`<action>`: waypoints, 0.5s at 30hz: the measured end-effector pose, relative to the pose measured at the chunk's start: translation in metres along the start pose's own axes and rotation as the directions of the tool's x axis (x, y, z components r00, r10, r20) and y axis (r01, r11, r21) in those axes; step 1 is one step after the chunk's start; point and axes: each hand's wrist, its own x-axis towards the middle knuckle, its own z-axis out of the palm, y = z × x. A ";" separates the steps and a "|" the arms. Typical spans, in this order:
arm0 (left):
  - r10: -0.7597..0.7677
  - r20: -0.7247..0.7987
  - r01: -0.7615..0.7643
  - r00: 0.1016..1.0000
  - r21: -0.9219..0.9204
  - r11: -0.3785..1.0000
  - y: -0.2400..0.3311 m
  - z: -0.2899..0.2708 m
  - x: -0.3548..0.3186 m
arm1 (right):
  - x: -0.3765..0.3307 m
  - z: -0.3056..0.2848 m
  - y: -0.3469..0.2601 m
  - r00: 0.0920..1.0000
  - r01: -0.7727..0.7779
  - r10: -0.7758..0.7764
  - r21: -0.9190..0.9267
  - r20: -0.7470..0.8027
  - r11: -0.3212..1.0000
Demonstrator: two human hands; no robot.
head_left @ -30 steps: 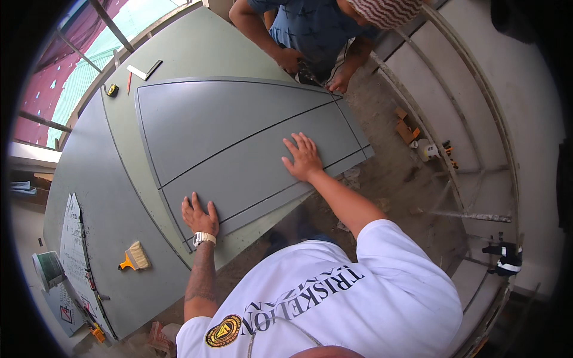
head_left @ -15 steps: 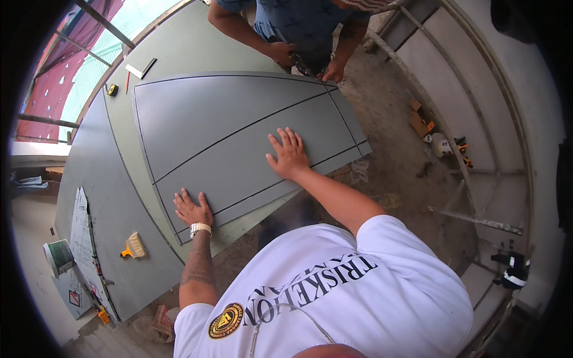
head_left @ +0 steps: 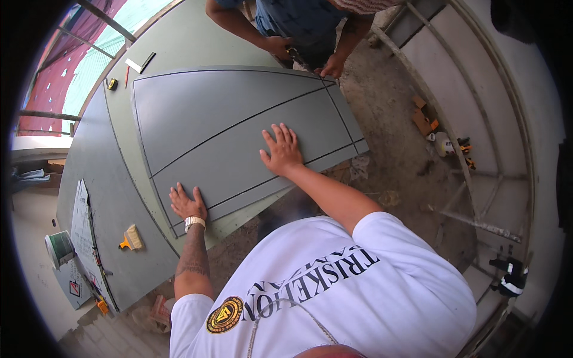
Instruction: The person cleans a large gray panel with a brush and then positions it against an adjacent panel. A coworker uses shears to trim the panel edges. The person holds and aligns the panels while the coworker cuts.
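Observation:
A large grey panel (head_left: 233, 98) marked with dark lines lies flat in front of me. My left hand (head_left: 188, 203), with a watch (head_left: 194, 222) at the wrist, rests palm down near the panel's near left corner, fingers stretched out. Spread flat on the panel's lower middle is my right hand (head_left: 282, 152), just above the line along the near edge. Neither hand grips anything. Across from me, a co-worker's hand (head_left: 331, 65) is at the panel's far right corner. The co-worker's other hand (head_left: 277, 46) is beside a dark tool (head_left: 298, 57) whose kind I cannot make out.
The panel sits on a pale green board (head_left: 179, 51). A tape measure (head_left: 112, 84), red pencil (head_left: 126, 76) and square (head_left: 143, 63) lie beyond it. Left are a paintbrush (head_left: 131, 238), a bucket (head_left: 59, 248) and a long strip (head_left: 89, 232). Metal framing (head_left: 427, 71) stands right.
The whole view has shifted slightly. Both my hands stay flat on the panel in nearly the same places, and the co-worker remains at the far right corner.

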 end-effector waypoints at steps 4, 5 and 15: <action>-0.008 0.020 0.008 1.000 0.008 1.000 0.004 -0.003 0.001 | 0.000 -0.001 0.000 1.000 -0.011 0.011 -0.008 0.001 1.000; -0.008 0.021 0.008 1.000 0.005 1.000 0.005 -0.004 0.000 | 0.000 -0.001 0.000 1.000 -0.009 0.009 -0.009 0.000 1.000; -0.013 0.034 0.013 0.999 -0.004 1.000 0.002 -0.003 0.001 | -0.001 -0.002 -0.001 1.000 0.005 -0.005 -0.003 -0.001 1.000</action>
